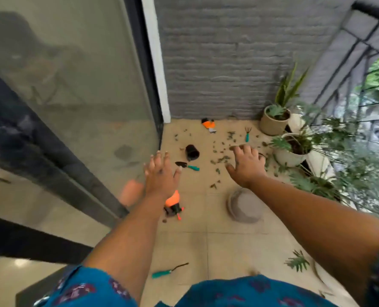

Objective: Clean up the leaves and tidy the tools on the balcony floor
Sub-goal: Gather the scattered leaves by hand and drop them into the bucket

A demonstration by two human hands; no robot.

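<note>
**Balcony clean-up: nothing gathered yet, both hands empty**

Progress, judged from the floor: barely begun. The scattered small dark-green leaf scraps (pixel 223 149) lie loose over the beige tiled balcony floor (pixel 206 247), thickest just beyond and beside the right hand's fingertips. No pile, no bag or bin in view.

Hands: left hand (pixel 161 173) and right hand (pixel 247 166) both reach forward over the floor, fingers spread and relaxed, holding nothing. Whether either touches the ground cannot be told; the frame is blurred.

Tools all loose:
- black-bladed trowel with teal handle (pixel 187 166), just off the left thumb, between the two hands.
- tipped-over black plastic pot (pixel 192 152), just past the trowel.
- teal-handled hand rake (pixel 247 134), beyond the right fingertips.
- orange-and-black spray bottle lying on its side (pixel 173 206), under the left wrist.
- second orange-and-black object (pixel 209 125), far ahead by the wall; too small to identify.
- teal-handled tool with a thin dark curved end (pixel 168 271), well behind the hands, near the body.
- overturned grey-brown round bowl-like pot (pixel 245 206), under the right forearm.
- larger cut green frond (pixel 297 261), behind the right hand, near the elbow.

Edges and room: glass sliding door (pixel 73 96) close on the left hand's outer side; grey brick wall (pixel 228 63) ahead; potted plants (pixel 290 147) and black railing (pixel 361 52) crowd the right hand's outer side. Open tile runs down the middle and back toward the body, probably the easiest place to sweep leaves together.
</note>
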